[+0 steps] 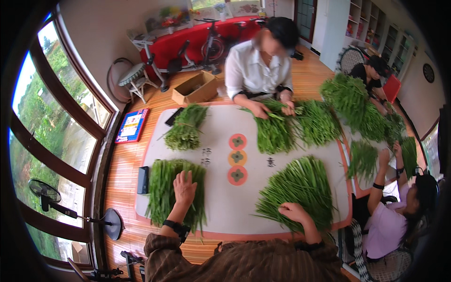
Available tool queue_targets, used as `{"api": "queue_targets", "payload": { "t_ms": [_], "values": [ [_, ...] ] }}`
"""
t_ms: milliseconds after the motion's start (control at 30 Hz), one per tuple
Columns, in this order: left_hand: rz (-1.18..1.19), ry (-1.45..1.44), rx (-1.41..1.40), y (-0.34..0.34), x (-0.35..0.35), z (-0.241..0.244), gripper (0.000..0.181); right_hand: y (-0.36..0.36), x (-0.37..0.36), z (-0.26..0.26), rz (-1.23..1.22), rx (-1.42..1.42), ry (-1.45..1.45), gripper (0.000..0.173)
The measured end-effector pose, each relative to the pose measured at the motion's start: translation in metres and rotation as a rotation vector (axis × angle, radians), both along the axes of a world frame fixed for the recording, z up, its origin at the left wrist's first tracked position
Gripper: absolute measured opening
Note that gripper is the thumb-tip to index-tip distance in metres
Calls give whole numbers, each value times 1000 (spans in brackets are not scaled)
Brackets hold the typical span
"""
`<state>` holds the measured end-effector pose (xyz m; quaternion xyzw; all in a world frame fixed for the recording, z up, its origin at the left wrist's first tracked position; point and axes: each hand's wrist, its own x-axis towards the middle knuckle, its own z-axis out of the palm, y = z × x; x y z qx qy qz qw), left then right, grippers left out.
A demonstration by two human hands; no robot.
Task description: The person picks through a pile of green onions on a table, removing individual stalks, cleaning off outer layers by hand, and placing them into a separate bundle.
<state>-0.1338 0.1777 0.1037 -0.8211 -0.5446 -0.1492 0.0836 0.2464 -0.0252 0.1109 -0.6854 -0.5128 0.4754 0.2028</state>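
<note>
A thick pile of long green leafy stalks (159,190), possibly chives, lies at the left of the table. My left hand (184,189) rests flat on this pile, palm down, fingers slightly spread. At the right is a wider, fanned-out pile of similar green stalks (301,187). Over its near edge is my right hand (295,213), its fingers curled together at the stalks; whether it grips any is hidden. Both piles lie on a pale table mat (229,208) with an orange border and printed fruit down its middle.
Across the table a person (260,70) handles a bunch of greens (275,132). Another bunch (185,132) lies far left near a dark flat object (174,117). A dark box (142,180) stands at the left edge. Other people work at an adjoining table (373,183) on the right.
</note>
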Motion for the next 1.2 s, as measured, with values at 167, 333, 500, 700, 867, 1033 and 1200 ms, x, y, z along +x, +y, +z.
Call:
{"api": "queue_targets", "payload": {
  "t_ms": [167, 333, 500, 700, 867, 1033, 1200],
  "values": [
    [23, -188, -718, -83, 63, -28, 32, -47, 67, -6, -7, -58, 55, 34],
    [61, -553, -1784, -149, 160, -56, 47, -75, 99, -26, -73, -44, 148, 31],
    [130, -816, -1996, -152, 189, -67, 54, -60, 126, -38, -617, 334, -104, 29],
    [-14, -962, -2079, -128, 218, -73, 66, -27, 172, -99, -644, 173, -755, 69],
    [-81, -1023, -2056, -110, 235, -62, 64, 18, 147, -73, -571, -115, -553, 76],
    [-136, -1068, -2106, -97, 267, -56, 55, 28, 146, -74, -562, -59, -572, 78],
    [-44, -1193, -2002, -86, 288, -60, 45, 52, 136, -48, -464, -90, -438, 78]
  ]
}}
